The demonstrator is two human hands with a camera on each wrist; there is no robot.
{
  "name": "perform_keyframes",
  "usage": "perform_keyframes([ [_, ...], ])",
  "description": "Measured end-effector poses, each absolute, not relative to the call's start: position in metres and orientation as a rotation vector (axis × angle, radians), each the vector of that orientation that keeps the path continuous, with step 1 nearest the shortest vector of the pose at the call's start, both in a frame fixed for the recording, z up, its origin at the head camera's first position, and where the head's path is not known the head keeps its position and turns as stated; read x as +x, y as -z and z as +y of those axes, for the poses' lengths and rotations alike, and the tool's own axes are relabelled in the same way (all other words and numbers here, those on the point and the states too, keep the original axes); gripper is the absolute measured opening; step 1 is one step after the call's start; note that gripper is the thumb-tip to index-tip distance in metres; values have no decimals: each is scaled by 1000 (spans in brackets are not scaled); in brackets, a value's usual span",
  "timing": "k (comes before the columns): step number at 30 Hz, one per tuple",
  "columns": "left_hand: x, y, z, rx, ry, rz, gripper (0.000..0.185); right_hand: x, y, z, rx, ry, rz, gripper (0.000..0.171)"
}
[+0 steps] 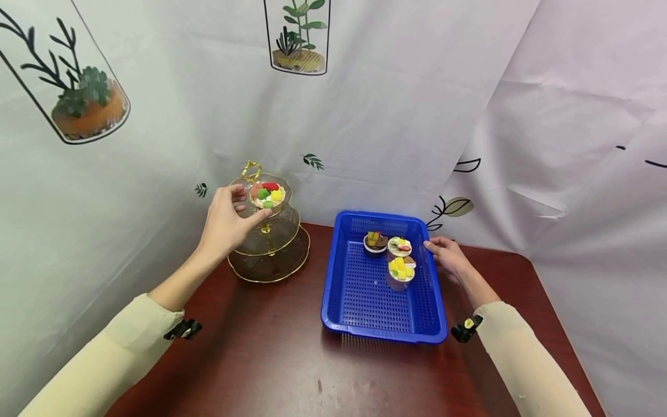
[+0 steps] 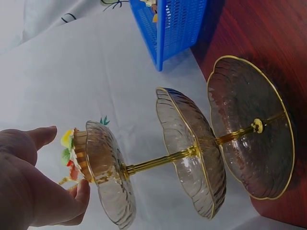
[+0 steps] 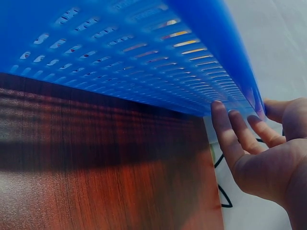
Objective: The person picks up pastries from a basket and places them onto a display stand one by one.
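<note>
In the head view, a fruit-topped cupcake point(image 1: 268, 196) sits on the top plate of a three-tier glass cake stand point(image 1: 268, 255) with gold edges. My left hand point(image 1: 227, 219) is beside this cupcake, thumb and fingers spread around it. The left wrist view shows a gap between the thumb point(image 2: 44, 136) and the cupcake point(image 2: 82, 155), while the fingertips are close to its side. With my right hand point(image 1: 449, 255) I hold the right rim of a blue plastic basket point(image 1: 384, 335). Its thumb is over the rim and its fingers are against the outer wall, as the right wrist view shows.
Inside the basket, toward its right and back, stand a chocolate cupcake point(image 1: 375, 244), a white-topped cupcake point(image 1: 399, 247) and a cupcake with yellow cubes point(image 1: 400, 272). Stand and basket are on a dark red wooden table point(image 1: 271, 347), close to a patterned white cloth point(image 1: 365, 133).
</note>
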State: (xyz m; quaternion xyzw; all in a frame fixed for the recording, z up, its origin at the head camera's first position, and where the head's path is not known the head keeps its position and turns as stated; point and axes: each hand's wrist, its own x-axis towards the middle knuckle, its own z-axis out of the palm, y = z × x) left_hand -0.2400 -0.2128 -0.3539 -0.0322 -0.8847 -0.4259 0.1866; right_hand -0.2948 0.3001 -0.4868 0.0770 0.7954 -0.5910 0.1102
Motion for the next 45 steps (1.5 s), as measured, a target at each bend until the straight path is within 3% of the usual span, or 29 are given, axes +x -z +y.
perform_keyframes([
  [16,-218,351,-188,-238,1251,-2438,72,-292,486,304,253,1728,2335,52],
  [45,-222,405,-130,-362,1288,-2532,77,-295,490,299,238,1713,2408,44],
])
